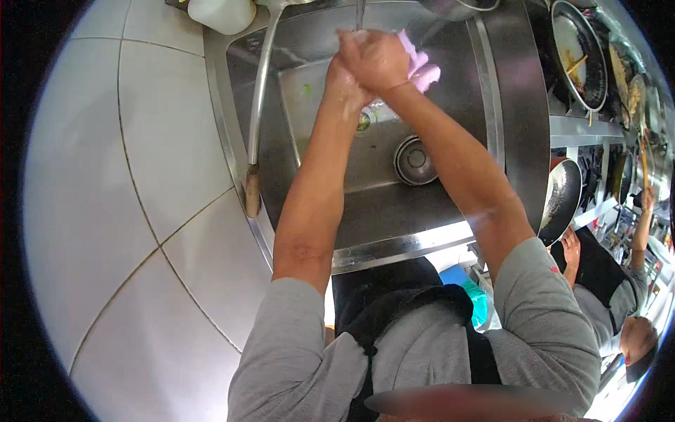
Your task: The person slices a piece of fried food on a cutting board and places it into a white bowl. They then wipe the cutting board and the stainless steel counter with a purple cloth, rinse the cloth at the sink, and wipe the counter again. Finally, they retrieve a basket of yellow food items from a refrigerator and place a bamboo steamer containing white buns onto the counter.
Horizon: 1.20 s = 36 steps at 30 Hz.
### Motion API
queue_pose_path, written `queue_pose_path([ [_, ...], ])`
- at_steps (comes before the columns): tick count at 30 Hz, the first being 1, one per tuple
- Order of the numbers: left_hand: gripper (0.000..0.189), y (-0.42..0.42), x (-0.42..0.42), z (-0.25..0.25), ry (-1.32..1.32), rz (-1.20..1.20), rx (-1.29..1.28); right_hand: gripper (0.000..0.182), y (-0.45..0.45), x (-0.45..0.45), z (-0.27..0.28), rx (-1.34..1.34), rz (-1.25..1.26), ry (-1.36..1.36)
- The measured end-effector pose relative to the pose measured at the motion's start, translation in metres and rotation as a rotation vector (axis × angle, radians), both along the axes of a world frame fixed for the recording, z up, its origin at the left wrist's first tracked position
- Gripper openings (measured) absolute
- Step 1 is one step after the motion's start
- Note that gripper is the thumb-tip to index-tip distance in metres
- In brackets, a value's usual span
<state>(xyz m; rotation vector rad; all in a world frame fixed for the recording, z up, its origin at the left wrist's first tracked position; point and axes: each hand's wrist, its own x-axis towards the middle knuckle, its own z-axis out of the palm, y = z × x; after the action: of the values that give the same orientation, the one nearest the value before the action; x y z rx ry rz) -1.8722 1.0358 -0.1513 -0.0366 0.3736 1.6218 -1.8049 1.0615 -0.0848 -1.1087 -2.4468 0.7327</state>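
Note:
Over a stainless steel sink point(369, 169), my two hands are pressed together below a thin stream of water point(360, 13). My right hand point(383, 60) lies across my left hand point(343, 76) and hides much of it. From the far side of my right hand sticks out a crumpled pink cloth point(423, 74), gripped by that hand. How my left fingers are placed is hidden. Both forearms look wet. Below the hands is the sink drain point(364, 121) with green scraps in it. A round metal bowl point(415, 161) sits on the sink floor, partly behind my right forearm.
A long metal utensil with a wooden handle point(253, 190) rests along the left rim. A white container point(222, 15) and a metal pot point(459, 6) are at the back. White tiles point(174, 121) border the left. Pans point(580, 55) and a co-worker point(601, 264) are at right.

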Motion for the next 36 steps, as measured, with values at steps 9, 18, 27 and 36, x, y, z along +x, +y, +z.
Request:
queue_pose_path([
  [9,0.056,-0.006,-0.040,0.027,0.596,-0.062,-0.307,0.055,0.073,0.048,0.002,-0.582,0.151,-0.094],
  [18,0.054,-0.087,-0.048,-0.001,1.089,-0.162,-0.210,0.034,0.096,0.048,0.101,-0.372,-0.036,0.214],
  [27,0.046,-0.019,-0.037,-0.016,-0.011,-0.007,-0.148,0.044,-0.019,-0.006,-0.023,0.402,0.229,0.083],
  [36,0.043,-0.021,-0.006,-0.074,0.439,0.243,-0.037,0.063,-0.019,0.000,-0.032,0.099,0.067,0.054],
])
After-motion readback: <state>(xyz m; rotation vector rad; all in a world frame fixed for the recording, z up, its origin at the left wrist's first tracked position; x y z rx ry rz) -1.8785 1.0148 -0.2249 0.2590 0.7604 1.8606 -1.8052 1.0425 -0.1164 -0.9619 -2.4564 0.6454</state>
